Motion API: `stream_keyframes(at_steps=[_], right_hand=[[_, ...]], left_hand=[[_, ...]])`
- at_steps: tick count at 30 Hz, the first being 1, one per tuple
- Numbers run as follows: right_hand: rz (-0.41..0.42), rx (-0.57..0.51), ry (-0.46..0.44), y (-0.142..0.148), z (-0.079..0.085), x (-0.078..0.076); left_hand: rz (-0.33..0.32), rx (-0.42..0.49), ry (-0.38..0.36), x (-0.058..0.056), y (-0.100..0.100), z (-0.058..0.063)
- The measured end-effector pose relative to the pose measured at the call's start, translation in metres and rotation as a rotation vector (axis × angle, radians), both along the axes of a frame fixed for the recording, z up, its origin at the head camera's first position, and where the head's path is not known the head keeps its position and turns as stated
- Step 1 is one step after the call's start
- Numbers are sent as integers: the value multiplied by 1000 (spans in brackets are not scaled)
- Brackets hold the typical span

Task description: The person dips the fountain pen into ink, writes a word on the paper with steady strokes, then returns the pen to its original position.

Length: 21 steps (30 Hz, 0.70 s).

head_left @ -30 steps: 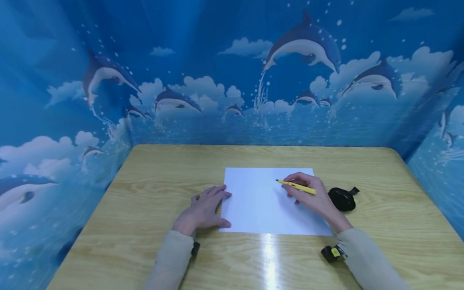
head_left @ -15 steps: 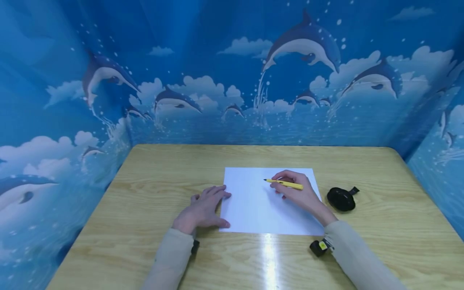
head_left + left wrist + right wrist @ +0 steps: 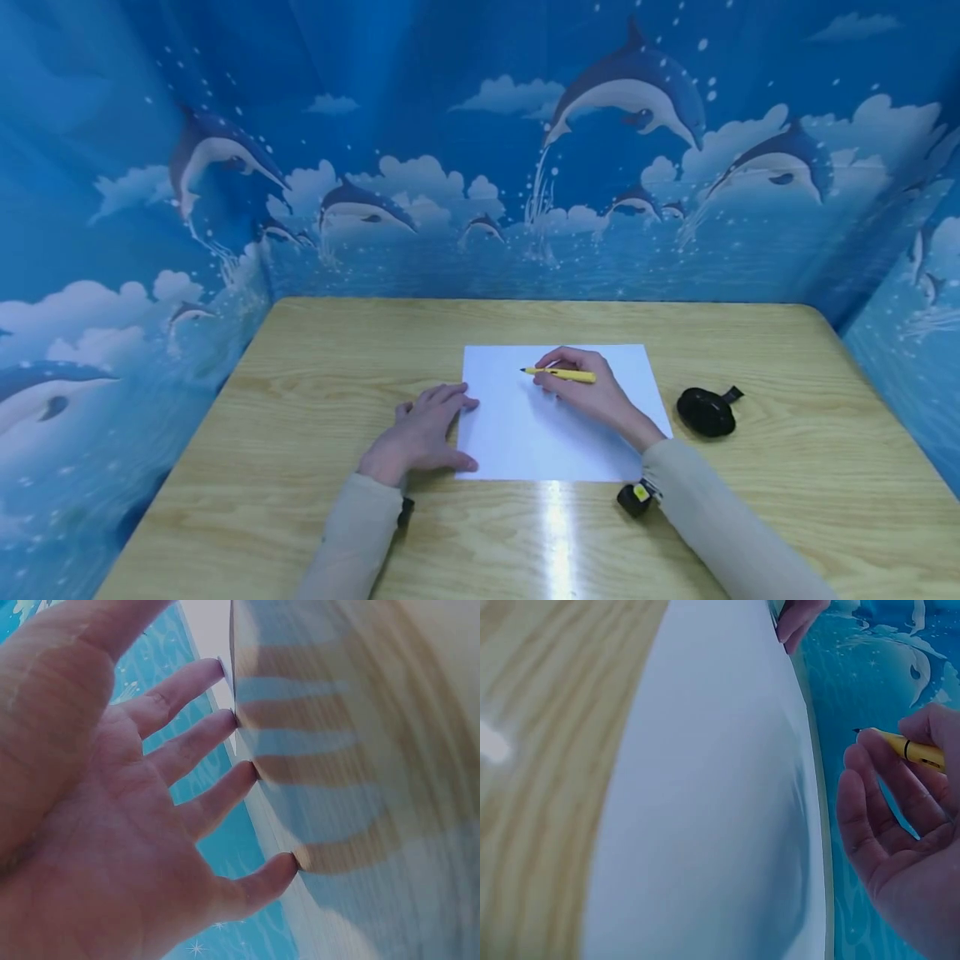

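Observation:
A blank sheet of white paper [image 3: 495,442] lies on the wooden table. My left hand [image 3: 420,433] is spread at its left edge, thumb and fingertips touching the paper's border. In the left wrist view the fingers of my left hand [image 3: 150,802] are apart, tips down on the surface. My right hand [image 3: 588,390] pinches a yellow pen [image 3: 573,375] above the upper middle of the sheet, its dark tip pointing left. In the right wrist view the pen [image 3: 911,750] sits between thumb and index finger of my right hand [image 3: 907,847], and its tip is apart from the paper.
A black rounded case [image 3: 705,412] with a short strap lies right of the paper. The wooden table [image 3: 337,350] reaches back to a blue dolphin-print curtain [image 3: 450,125], which also stands at both sides. A black wrist camera [image 3: 634,498] hangs under my right wrist.
My right hand has moved left across the sheet with the pen, from near the black case to above the paper's upper middle. My left hand has stayed in place.

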State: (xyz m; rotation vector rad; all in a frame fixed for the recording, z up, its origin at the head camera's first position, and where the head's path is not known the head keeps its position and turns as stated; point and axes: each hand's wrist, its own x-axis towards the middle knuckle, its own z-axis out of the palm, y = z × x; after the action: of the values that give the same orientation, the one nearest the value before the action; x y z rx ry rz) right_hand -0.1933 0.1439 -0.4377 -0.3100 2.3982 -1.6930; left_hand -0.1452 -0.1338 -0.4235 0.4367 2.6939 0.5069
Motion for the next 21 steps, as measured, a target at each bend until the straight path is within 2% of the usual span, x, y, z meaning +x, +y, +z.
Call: stream_keyframes(at_steps=[10, 21], right_hand=[[38, 32, -15, -18, -4, -10], [90, 10, -24, -37, -7, -20]], left_hand=[[8, -25, 1, -2, 1, -1], [24, -27, -11, -2, 2, 0]])
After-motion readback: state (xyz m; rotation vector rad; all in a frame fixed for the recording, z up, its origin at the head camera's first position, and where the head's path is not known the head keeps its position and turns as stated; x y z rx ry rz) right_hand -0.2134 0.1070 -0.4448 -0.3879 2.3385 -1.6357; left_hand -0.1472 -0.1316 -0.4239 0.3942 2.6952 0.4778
